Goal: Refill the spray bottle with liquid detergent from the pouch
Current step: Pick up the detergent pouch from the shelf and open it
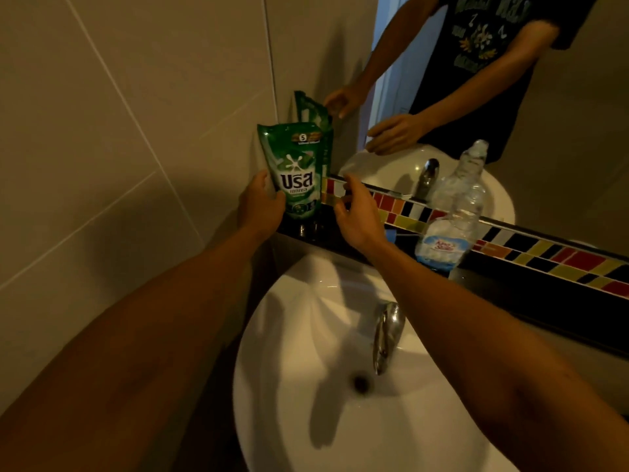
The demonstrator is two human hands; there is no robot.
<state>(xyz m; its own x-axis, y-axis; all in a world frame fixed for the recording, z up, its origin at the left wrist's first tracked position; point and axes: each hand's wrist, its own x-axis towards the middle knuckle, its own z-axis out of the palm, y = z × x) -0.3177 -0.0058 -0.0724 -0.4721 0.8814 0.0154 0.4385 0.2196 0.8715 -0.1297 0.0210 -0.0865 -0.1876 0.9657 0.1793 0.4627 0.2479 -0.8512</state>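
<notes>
Green detergent pouch (pixel 297 172) stands upright on dark ledge (pixel 531 294), far left corner, against wall + mirror (pixel 561 148). Looks part-full, soft film: prob. floppy, slick, will buckle or squirt if squeezed at mid-body; best held low at sides w/ other hand up near the top. Left hand (pixel 260 206) touches its lower left edge, fingers curled round it; firm grip or not, can't tell. Right hand (pixel 354 212) just beside pouch on the right, fingers loosely spread, holding nothing. Clear plastic bottle (pixel 452 226) further right on ledge, no spray head visible. Basin (pixel 306 386) + tap (pixel 388 335) near, below; nothing blocks lift-out.
</notes>
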